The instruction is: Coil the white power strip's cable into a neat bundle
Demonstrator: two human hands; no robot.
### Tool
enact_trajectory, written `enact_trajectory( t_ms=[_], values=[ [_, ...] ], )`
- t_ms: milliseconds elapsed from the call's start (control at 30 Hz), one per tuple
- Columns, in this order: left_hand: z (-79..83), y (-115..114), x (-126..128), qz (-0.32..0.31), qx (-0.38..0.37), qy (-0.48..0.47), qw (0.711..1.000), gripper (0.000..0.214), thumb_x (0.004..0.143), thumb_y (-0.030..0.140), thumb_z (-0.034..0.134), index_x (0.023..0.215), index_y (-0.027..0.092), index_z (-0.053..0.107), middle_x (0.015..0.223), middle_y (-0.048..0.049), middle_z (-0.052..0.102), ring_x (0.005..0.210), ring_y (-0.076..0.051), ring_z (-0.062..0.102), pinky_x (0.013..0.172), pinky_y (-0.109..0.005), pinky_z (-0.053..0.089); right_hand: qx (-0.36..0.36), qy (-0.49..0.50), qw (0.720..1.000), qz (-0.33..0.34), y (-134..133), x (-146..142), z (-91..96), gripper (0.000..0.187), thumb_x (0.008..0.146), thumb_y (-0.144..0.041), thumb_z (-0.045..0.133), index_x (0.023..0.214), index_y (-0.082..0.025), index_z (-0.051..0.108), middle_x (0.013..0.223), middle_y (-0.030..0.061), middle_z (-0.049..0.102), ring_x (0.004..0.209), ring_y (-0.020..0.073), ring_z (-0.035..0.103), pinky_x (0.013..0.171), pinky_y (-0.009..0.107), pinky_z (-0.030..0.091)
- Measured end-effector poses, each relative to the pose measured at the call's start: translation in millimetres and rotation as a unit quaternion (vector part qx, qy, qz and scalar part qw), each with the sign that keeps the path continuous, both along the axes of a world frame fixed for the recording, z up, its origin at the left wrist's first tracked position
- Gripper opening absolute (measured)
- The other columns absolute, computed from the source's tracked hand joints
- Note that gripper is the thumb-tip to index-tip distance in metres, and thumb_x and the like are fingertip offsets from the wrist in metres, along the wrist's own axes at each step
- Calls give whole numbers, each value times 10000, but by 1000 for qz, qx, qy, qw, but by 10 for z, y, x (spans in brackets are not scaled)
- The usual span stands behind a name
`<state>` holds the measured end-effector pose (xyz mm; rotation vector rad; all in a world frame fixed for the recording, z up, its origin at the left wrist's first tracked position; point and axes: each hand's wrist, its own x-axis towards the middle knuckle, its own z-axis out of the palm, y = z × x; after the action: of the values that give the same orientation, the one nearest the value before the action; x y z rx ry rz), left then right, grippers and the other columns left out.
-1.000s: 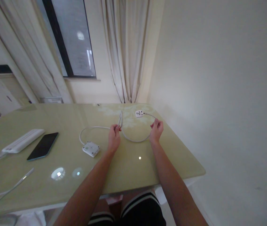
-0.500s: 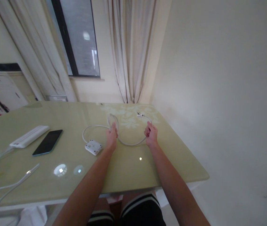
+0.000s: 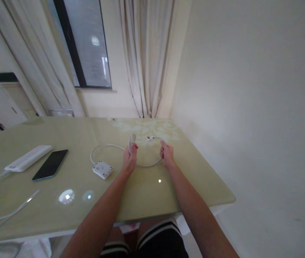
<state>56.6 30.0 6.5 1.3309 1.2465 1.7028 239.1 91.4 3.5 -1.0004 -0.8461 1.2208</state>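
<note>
A white power cord (image 3: 106,145) runs from a small white power strip (image 3: 102,169) lying on the table to my two hands. My left hand (image 3: 130,157) is closed around gathered loops of the cord, which stick up above the fingers. My right hand (image 3: 166,153) grips the cord near its plug end. Beyond the right fingers the plug (image 3: 150,138) hangs free, its metal prongs pointing left. Between the hands, a stretch of cord sags in a low curve.
A black phone (image 3: 51,165) lies on the pale green table (image 3: 82,211), beside a long white power strip (image 3: 29,158) with its cord. Another white cable (image 3: 29,200) trails over the front left edge. A wall (image 3: 249,118) borders the right; curtains (image 3: 147,57) hang behind.
My right hand has moved left toward the left hand, bringing the plug along. The cord loops in my left hand are now bunched closer together, and the sagging stretch between the hands is shorter.
</note>
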Motion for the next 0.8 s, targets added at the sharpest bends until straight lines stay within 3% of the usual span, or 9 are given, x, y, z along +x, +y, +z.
enact_trajectory(
  t_ms=[167,267,367,433,500,567,633,700,800],
  values=[
    [11,85,-66,-9,40,-7,999,743,937,826,300,728,200,640,481,16,432,465,-131,393,488,-261,296,14,-154,985,-74,82,67,-123,445,836,-569,652,641,-231,439,493,-81,380,434,85,330,410,216,258],
    [44,148,-163,-8,26,-88,996,803,917,852,284,543,201,570,468,-18,444,456,-123,400,475,-267,277,25,-244,960,-136,140,168,-159,384,887,-545,564,703,-207,552,569,-18,519,563,147,498,516,238,382],
    [97,177,-272,-73,47,-206,975,818,967,787,288,413,203,432,415,-2,310,432,-105,323,468,-264,237,18,-310,930,-197,157,272,-117,304,883,-436,562,916,-152,664,855,103,690,849,229,627,753,308,491],
    [137,168,-328,-126,51,-272,953,815,1001,729,305,385,200,373,397,10,235,419,-100,269,462,-264,210,36,-370,898,-237,127,297,-60,366,858,-361,595,1115,-112,671,1132,188,687,1077,279,611,939,377,472],
    [173,145,-360,-159,40,-317,934,811,1019,699,305,381,200,338,384,16,194,406,-99,226,451,-269,186,84,-438,862,-240,59,252,-5,427,875,-327,600,1237,-106,650,1279,211,639,1186,290,572,1034,409,424],
    [204,115,-370,-178,28,-349,919,810,1027,690,284,383,201,303,375,17,173,401,-101,203,447,-272,182,139,-499,841,-159,-46,121,26,358,955,-340,545,1218,-133,672,1224,167,674,1121,254,608,1011,378,435],
    [231,80,-370,-195,23,-378,905,801,1036,680,257,395,200,268,373,17,163,400,-103,190,451,-272,197,180,-533,827,-10,-176,-76,24,323,1025,-377,491,1121,-160,711,1084,111,718,994,209,644,934,325,455],
    [260,41,-371,-211,26,-407,888,779,1055,641,235,416,195,234,377,20,147,402,-104,168,460,-272,213,212,-578,780,114,-314,-290,-2,350,1034,-440,517,1069,-163,729,1039,101,721,970,202,644,904,310,452],
    [311,-21,-374,-228,25,-436,871,740,1080,565,226,444,189,197,385,25,123,408,-104,134,472,-271,224,241,-651,699,172,-471,-517,-44,412,950,-518,660,1119,-149,730,1121,140,680,1074,249,604,955,355,441]
  ],
)
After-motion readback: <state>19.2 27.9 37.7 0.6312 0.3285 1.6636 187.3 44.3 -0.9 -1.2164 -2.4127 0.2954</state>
